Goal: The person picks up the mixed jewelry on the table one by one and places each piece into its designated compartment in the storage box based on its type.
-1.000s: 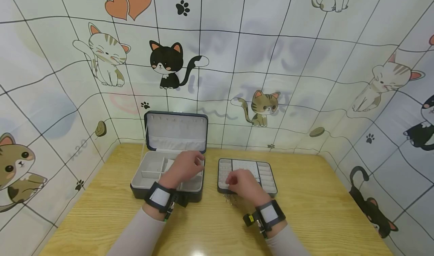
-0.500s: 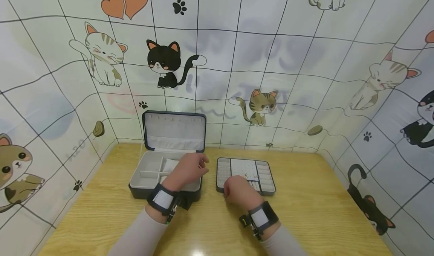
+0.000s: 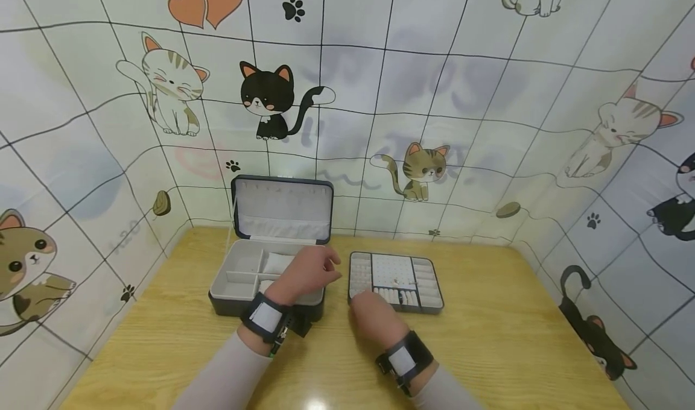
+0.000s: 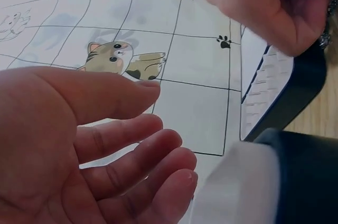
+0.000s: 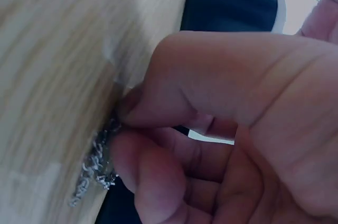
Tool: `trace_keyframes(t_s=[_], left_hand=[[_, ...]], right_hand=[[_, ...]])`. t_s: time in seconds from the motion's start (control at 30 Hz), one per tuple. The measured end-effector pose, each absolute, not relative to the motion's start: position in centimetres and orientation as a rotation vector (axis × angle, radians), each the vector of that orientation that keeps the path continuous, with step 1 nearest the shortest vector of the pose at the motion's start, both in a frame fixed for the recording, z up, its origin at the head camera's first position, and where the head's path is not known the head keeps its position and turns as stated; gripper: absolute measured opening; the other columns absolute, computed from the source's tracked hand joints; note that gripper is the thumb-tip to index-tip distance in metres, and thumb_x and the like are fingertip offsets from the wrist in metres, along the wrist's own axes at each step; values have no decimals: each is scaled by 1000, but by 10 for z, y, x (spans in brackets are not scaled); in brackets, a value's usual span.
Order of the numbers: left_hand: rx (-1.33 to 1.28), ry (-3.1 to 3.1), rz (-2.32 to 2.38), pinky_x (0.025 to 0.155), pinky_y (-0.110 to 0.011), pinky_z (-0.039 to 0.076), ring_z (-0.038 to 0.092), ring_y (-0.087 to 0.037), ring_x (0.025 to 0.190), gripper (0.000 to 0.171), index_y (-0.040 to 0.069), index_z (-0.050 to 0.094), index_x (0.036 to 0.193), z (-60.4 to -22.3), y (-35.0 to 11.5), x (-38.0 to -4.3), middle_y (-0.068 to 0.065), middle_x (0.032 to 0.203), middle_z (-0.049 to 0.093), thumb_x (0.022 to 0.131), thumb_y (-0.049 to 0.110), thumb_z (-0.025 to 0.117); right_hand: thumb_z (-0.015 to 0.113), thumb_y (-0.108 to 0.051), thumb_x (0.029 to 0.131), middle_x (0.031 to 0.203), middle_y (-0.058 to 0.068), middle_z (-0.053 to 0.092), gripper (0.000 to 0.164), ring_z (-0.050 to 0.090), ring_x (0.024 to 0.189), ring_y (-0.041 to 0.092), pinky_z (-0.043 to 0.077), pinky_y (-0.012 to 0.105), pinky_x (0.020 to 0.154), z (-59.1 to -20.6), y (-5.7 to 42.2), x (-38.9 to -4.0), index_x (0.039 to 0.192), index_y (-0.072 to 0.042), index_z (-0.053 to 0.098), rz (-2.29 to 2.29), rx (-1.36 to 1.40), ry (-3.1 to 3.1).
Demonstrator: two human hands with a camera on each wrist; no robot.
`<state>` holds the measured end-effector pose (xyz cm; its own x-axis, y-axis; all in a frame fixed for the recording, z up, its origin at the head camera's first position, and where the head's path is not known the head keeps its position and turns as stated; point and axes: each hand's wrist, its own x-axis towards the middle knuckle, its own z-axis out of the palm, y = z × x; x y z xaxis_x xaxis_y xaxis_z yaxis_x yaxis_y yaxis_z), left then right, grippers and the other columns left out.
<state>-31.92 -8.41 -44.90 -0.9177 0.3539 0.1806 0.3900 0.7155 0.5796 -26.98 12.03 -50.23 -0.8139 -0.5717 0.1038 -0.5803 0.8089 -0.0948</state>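
Observation:
My right hand [image 3: 378, 319] is at the front left edge of a shallow jewelry tray [image 3: 437, 306]. In the right wrist view, its thumb and index finger pinch a tangled silver chain [image 5: 95, 166] low at the wooden tabletop. The hand hides the chain in the head view. My left hand [image 3: 311, 271] hovers over the right side of an open jewelry box [image 3: 239, 307], with relaxed, slightly bent fingers [image 4: 142, 155] and nothing between them. Part of the box interior is hidden beneath it.
The box lid [image 3: 282, 208] stands upright at the back, near the cat-patterned wall cloth [image 3: 353, 96]. A white packet [image 3: 277, 263] lies in one box compartment. Small pieces sit on the tray's middle panel [image 3: 393, 268]. Both stand on a wooden table [image 3: 488, 325].
My right hand has moved down and left, from over the tray to its front edge, taking hold of the chain lying there. The left hand has shifted slightly right.

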Motion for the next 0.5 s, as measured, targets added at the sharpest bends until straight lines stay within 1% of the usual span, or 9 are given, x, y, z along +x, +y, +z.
trace_keyframes(t_s=[0.03, 0.13, 0.27, 0.37, 0.43, 0.5], left_hand=[[-620, -2858, -992, 75, -33, 58, 70, -15, 85, 22, 8, 77, 109, -449, -83, -319, -4, 94, 76, 90, 18, 80], [-600, -2862, -996, 75, -35, 58, 69, -16, 86, 19, 7, 77, 108, -451, -81, -317, -5, 95, 75, 91, 17, 80], [-571, -2881, -997, 76, -36, 58, 68, -16, 87, 18, 8, 78, 108, -453, -81, -318, -4, 98, 75, 92, 16, 79], [-562, -2894, -992, 76, -35, 58, 67, -15, 87, 18, 9, 78, 109, -455, -80, -319, -3, 98, 74, 93, 18, 78], [-559, -2907, -978, 76, -35, 57, 66, -14, 87, 18, 10, 78, 109, -455, -79, -319, -2, 98, 73, 93, 19, 78], [-567, -2909, -957, 77, -35, 57, 66, -15, 87, 18, 11, 79, 109, -455, -78, -319, -2, 98, 73, 93, 19, 78]], right_hand=[[76, -1, 80, 75, 2, 63, 16, 59, 67, 18, 53, 34, 65, -503, 120, -269, 80, -10, 63, 169, 931, -2912], [77, -1, 77, 76, 4, 64, 18, 60, 67, 20, 54, 35, 64, -504, 119, -269, 81, -10, 62, 132, 938, -2916], [78, -1, 78, 77, 0, 62, 20, 55, 68, 14, 52, 31, 64, -501, 123, -272, 83, -13, 63, 191, 926, -3011], [77, 1, 77, 73, -5, 54, 24, 48, 65, 11, 45, 27, 59, -495, 129, -275, 79, -16, 60, 299, 915, -3083], [74, 3, 76, 68, -8, 47, 30, 43, 61, 9, 39, 26, 55, -490, 134, -279, 72, -19, 54, 387, 905, -3118], [72, 5, 75, 66, -9, 37, 37, 37, 59, 8, 32, 25, 53, -484, 140, -283, 69, -20, 47, 501, 890, -3148]])
